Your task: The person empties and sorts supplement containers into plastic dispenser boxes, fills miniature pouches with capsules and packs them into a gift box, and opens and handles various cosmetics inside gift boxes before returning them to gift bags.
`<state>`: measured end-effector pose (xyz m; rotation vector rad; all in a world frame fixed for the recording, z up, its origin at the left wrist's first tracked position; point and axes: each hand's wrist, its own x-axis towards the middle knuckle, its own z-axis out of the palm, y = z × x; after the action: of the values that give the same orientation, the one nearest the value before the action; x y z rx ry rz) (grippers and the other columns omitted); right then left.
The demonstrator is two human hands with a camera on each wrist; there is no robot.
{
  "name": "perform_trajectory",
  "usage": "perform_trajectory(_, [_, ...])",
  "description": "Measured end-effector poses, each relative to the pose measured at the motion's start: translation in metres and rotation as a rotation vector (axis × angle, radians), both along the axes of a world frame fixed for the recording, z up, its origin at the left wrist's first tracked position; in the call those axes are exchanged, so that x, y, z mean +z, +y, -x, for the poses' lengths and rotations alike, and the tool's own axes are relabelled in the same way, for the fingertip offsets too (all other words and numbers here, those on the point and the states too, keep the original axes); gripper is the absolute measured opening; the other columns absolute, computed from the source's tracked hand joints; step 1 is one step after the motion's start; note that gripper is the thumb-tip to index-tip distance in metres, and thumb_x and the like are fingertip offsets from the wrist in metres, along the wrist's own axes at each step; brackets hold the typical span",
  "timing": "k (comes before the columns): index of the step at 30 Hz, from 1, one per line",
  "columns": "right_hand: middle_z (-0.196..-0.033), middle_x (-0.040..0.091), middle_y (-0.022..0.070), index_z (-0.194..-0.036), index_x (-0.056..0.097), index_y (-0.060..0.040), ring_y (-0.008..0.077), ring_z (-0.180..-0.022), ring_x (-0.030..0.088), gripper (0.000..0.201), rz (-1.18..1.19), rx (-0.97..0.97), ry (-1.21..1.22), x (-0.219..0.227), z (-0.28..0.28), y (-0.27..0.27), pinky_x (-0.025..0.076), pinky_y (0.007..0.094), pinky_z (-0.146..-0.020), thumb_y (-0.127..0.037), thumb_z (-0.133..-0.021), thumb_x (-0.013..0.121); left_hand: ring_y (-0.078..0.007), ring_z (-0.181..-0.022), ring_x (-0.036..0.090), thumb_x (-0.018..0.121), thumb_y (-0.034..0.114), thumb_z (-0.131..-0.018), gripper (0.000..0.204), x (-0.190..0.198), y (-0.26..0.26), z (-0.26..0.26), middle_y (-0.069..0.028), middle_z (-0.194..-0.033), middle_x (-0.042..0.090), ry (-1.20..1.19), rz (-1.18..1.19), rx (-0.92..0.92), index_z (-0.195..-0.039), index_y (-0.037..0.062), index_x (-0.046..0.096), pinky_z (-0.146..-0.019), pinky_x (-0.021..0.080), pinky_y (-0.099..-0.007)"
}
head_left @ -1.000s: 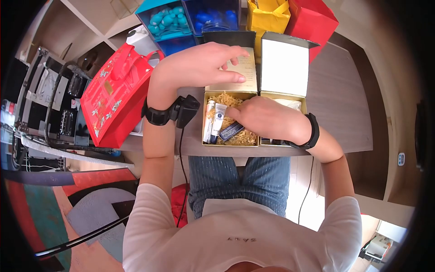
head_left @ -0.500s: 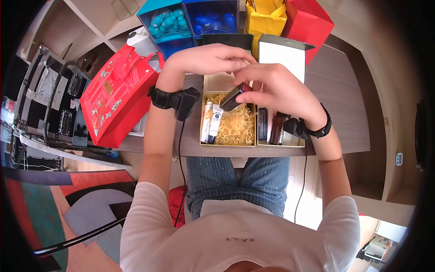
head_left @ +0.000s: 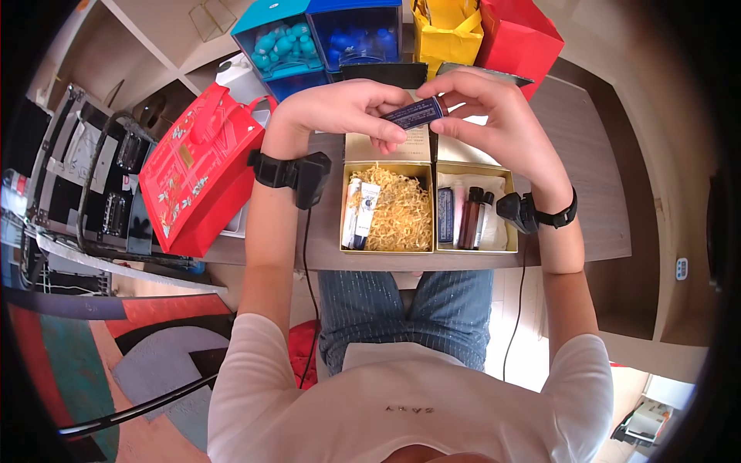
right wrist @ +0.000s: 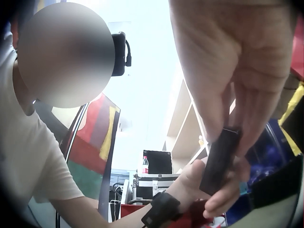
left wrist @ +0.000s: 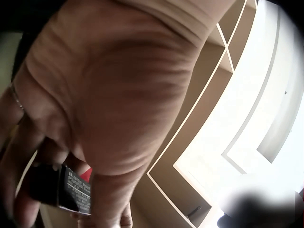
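A small dark box with fine pale print (head_left: 414, 114) is held up over the raised lids in the head view. Its left end is gripped between thumb and fingers by my left hand (head_left: 340, 109). My right hand (head_left: 494, 116) pinches the other end. In the right wrist view the dark box (right wrist: 222, 159) spans from the right fingertips down to the left fingers. Below the hands, the left gift box (head_left: 344, 224) holds yellow shredded paper (head_left: 401, 212) and two white tubes, one a cream tube (head_left: 366, 212). The right gift box (head_left: 509, 248) contains brown bottles (head_left: 471, 220) and a dark blue carton (head_left: 445, 214).
A red floral gift bag (head_left: 197, 170) leans on the table's left side. Behind the boxes stand a teal bin (head_left: 270, 15), a blue bin (head_left: 355, 15), a yellow bag (head_left: 448, 42) and a red bag (head_left: 521, 42). Cables hang from both wrist cameras.
My right hand has lifted the dark box out of the left gift box and up to my left hand, which now grips it too. The right gift box's contents are uncovered.
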<state>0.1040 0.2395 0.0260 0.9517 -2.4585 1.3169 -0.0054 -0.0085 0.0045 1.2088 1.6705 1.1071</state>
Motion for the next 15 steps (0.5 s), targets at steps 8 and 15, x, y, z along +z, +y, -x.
perform_trajectory(8, [-0.113,0.071,0.0092,-0.123,0.066,-0.0039,0.019,-0.097,0.071,0.042,0.015,-0.06,0.106,-0.006,-0.001,-0.008,0.06,0.0321,-0.083,-0.004,-0.083,0.079,-0.0127,-0.093,0.064,0.081,0.033,-0.089,0.054,-0.009,0.002,0.003,-0.0058,-0.102,0.069,0.246,-0.096,0.117,-0.126,-0.0017,0.063,-0.084,0.052,-0.0284])
perform_trajectory(15, [-0.105,0.071,0.0088,-0.116,0.068,-0.0034,0.0174,-0.085,0.071,0.037,-0.039,-0.094,0.149,-0.002,-0.002,-0.009,0.059,0.0307,-0.072,-0.009,-0.082,0.081,-0.0141,-0.1,0.063,0.079,0.037,-0.091,0.061,0.0,0.001,-0.002,-0.0068,-0.108,0.069,0.261,-0.034,0.131,-0.132,-0.0033,0.06,-0.089,0.051,-0.0302])
